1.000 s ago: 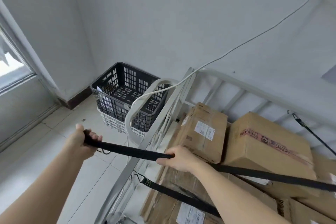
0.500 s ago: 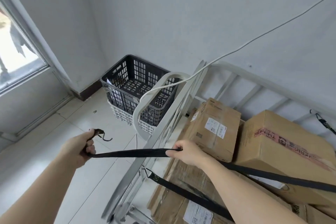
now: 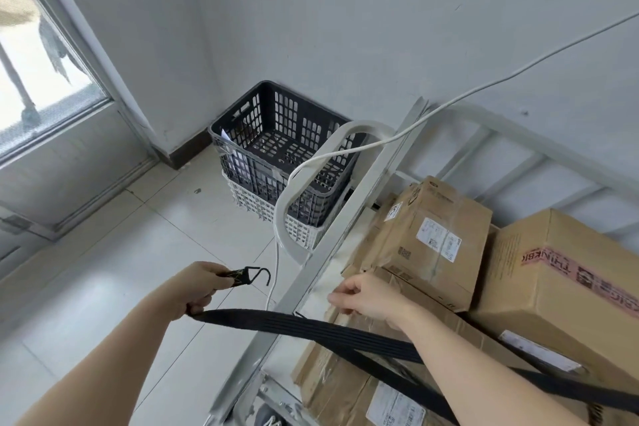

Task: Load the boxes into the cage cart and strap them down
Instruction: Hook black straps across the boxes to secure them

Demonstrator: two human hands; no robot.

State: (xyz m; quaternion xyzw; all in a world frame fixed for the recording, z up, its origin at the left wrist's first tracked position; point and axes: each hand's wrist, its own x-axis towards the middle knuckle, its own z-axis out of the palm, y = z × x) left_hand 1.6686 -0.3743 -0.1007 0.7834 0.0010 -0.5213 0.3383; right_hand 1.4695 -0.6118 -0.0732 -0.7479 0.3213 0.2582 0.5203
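Observation:
A flat black strap (image 3: 311, 325) runs from my left hand (image 3: 202, 289) across the cage cart's grey side rail (image 3: 345, 239) and passes under my right forearm. My left hand grips the strap's end, and its metal hook (image 3: 259, 274) sticks out beyond the fingers. My right hand (image 3: 366, 297) is off the strap, fingers loosely bent over the edge of a lower carton (image 3: 332, 387). Two taped cardboard boxes (image 3: 432, 245) (image 3: 560, 287) sit on top inside the cart. A second black strap (image 3: 397, 380) crosses the lower cartons.
A black plastic crate (image 3: 276, 135) stacked on a white one stands in the corner beyond the cart. A white cable (image 3: 449, 104) hangs from the wall over the cart's curved handle (image 3: 311, 176). A window (image 3: 34, 62) is at left, above a tiled floor (image 3: 138, 252).
My right hand has let go of the strap and moved up to the carton edge. My left hand still holds the strap end, its hook now pointing toward the cart.

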